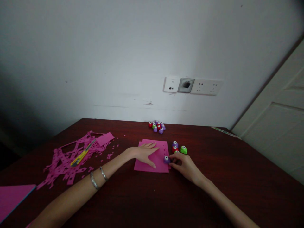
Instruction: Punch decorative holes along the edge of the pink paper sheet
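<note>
Pink paper sheets [159,164] lie stacked a little unevenly on the table in front of me. My left hand [145,154] rests flat on the top sheet, fingers spread. At the sheets' right edge sits a small purple craft punch [166,160] with a white round top. My right hand [181,164] has thumb and forefinger closed at the right side of this punch. A column of small punched holes shows in the paper just above it. Beyond my right hand stand a green craft punch [183,149], a purple one [175,144] and a red one [174,148]; another green one is partly hidden by my fingers.
A cluster of several purple, red and green punches [158,126] stands near the wall. On the left, a yellow utility knife [82,154] lies on cut pink paper scraps [63,161], with tiny bits around. A pink sheet [14,198] is at the lower left. Wall sockets [206,87] are above the table.
</note>
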{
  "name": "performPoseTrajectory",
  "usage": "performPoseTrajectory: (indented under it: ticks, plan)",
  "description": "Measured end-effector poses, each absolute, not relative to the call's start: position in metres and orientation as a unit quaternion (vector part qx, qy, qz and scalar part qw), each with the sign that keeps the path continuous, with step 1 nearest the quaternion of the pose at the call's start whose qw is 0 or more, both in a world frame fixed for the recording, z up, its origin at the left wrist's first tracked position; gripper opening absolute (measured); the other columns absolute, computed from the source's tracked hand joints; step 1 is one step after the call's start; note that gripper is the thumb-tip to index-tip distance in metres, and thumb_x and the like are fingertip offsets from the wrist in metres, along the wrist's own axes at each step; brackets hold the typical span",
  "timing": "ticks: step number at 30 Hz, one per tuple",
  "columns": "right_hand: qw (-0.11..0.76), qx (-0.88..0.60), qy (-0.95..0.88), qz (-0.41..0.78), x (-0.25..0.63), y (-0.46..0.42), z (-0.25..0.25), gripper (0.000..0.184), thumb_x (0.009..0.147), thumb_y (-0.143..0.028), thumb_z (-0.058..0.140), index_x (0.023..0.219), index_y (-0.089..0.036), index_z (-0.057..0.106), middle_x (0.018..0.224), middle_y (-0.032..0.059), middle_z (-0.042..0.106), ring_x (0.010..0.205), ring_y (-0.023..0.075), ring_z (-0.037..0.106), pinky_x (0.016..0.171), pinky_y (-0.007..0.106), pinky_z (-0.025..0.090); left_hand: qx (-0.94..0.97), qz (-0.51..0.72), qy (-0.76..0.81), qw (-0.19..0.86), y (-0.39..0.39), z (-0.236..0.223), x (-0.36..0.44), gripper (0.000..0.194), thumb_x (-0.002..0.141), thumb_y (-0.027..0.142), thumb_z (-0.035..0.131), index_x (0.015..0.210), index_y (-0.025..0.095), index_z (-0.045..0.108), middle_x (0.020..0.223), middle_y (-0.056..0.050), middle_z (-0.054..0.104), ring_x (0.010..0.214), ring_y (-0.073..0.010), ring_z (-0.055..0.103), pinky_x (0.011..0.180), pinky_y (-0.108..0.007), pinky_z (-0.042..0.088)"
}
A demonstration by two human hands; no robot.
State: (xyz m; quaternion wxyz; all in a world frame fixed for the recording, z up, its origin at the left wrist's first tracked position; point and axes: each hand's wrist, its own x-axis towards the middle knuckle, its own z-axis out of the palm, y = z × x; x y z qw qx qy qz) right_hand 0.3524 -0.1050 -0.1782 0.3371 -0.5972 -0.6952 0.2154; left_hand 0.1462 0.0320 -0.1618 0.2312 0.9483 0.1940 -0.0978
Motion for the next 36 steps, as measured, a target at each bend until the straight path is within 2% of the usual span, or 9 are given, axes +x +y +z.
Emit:
performPoseTrajectory:
  ticks: [12, 15, 17, 19, 22, 24, 26, 29, 36]
  plan:
    - [0.356, -0.616, -0.660, 0.243, 0.353, -0.106, -0.172, 0.020, 0.069, -0.028, 0.064, 0.086, -0.017, 0.065, 0.071, 0.0014, 0.065, 0.063, 0.0138, 0.058, 0.058, 0.025, 0.046, 0.945, -0.100, 0.207, 0.233, 0.030, -0.158, 0.147, 0.108, 0.061, 0.064, 0.059, 0.141, 0.013, 0.007, 0.146, -0.016, -0.005, 0.134, -0.0314, -0.002, 0.107, -0.045, 0.011]
    - [0.394, -0.645, -0.586, 0.293, 0.354, -0.104, -0.169, 0.026, 0.070, -0.040, 0.062, 0.079, -0.016, 0.062, 0.065, 0.0015, 0.064, 0.050, 0.0116, 0.056, 0.045, 0.022, 0.044, 0.943, -0.071, 0.216, 0.243, 0.030, -0.150, 0.145, 0.106, 0.063, 0.063, 0.059, 0.141, 0.014, 0.006, 0.146, -0.017, -0.005, 0.134, -0.0319, -0.002, 0.106, -0.046, 0.013]
    - [0.403, -0.658, -0.534, 0.346, 0.355, -0.102, -0.169, 0.032, 0.070, -0.048, 0.060, 0.073, -0.016, 0.058, 0.060, 0.0009, 0.063, 0.041, 0.0094, 0.052, 0.034, 0.019, 0.038, 0.941, -0.035, 0.231, 0.243, 0.032, -0.142, 0.143, 0.098, 0.067, 0.063, 0.056, 0.140, 0.014, 0.014, 0.147, -0.018, 0.001, 0.134, -0.0319, 0.002, 0.105, -0.045, 0.016]
    - [0.391, -0.668, -0.496, 0.393, 0.356, -0.099, -0.169, 0.038, 0.069, -0.053, 0.058, 0.066, -0.016, 0.053, 0.056, 0.0003, 0.061, 0.037, 0.0076, 0.050, 0.029, 0.017, 0.033, 0.943, 0.024, 0.237, 0.232, 0.034, -0.135, 0.142, 0.080, 0.072, 0.060, 0.052, 0.134, 0.014, 0.033, 0.144, -0.017, 0.020, 0.133, -0.0305, 0.012, 0.104, -0.042, 0.020]
    - [0.348, -0.677, -0.471, 0.445, 0.357, -0.095, -0.169, 0.045, 0.070, -0.058, 0.055, 0.058, -0.015, 0.051, 0.046, -0.0009, 0.056, 0.031, 0.0046, 0.044, 0.026, 0.014, 0.025, 0.939, 0.097, 0.239, 0.228, 0.038, -0.131, 0.144, 0.049, 0.080, 0.051, 0.047, 0.108, 0.012, 0.058, 0.118, -0.014, 0.055, 0.113, -0.0230, 0.046, 0.094, -0.034, 0.034]
    - [0.318, -0.675, -0.472, 0.468, 0.358, -0.092, -0.167, 0.048, 0.071, -0.060, 0.054, 0.055, -0.015, 0.051, 0.041, -0.0019, 0.053, 0.028, 0.0031, 0.039, 0.025, 0.013, 0.022, 0.928, 0.087, 0.252, 0.261, 0.039, -0.132, 0.148, 0.041, 0.082, 0.047, 0.045, 0.091, 0.011, 0.064, 0.093, -0.010, 0.065, 0.085, -0.0168, 0.058, 0.078, -0.029, 0.042]
    - [0.289, -0.678, -0.475, 0.481, 0.358, -0.089, -0.163, 0.050, 0.072, -0.060, 0.054, 0.052, -0.014, 0.051, 0.038, -0.0026, 0.050, 0.027, 0.0021, 0.035, 0.025, 0.013, 0.021, 0.907, 0.041, 0.265, 0.325, 0.038, -0.134, 0.153, 0.041, 0.082, 0.045, 0.043, 0.082, 0.010, 0.064, 0.078, -0.008, 0.066, 0.064, -0.0124, 0.058, 0.061, -0.026, 0.044]
    - [0.255, -0.692, -0.470, 0.486, 0.354, -0.085, -0.157, 0.051, 0.073, -0.059, 0.054, 0.050, -0.014, 0.050, 0.036, -0.0035, 0.048, 0.026, 0.0013, 0.032, 0.026, 0.013, 0.019, 0.867, -0.026, 0.261, 0.424, 0.033, -0.134, 0.162, 0.044, 0.083, 0.047, 0.041, 0.079, 0.009, 0.063, 0.073, -0.008, 0.065, 0.048, -0.0085, 0.052, 0.046, -0.022, 0.038]
    - [0.198, -0.709, -0.458, 0.498, 0.343, -0.082, -0.155, 0.052, 0.078, -0.057, 0.049, 0.049, -0.014, 0.048, 0.035, -0.0045, 0.044, 0.024, 0.0006, 0.028, 0.026, 0.013, 0.017, 0.833, -0.080, 0.272, 0.475, 0.025, -0.131, 0.175, 0.053, 0.083, 0.053, 0.038, 0.075, 0.009, 0.065, 0.064, -0.007, 0.063, 0.039, -0.0056, 0.041, 0.041, -0.022, 0.029]
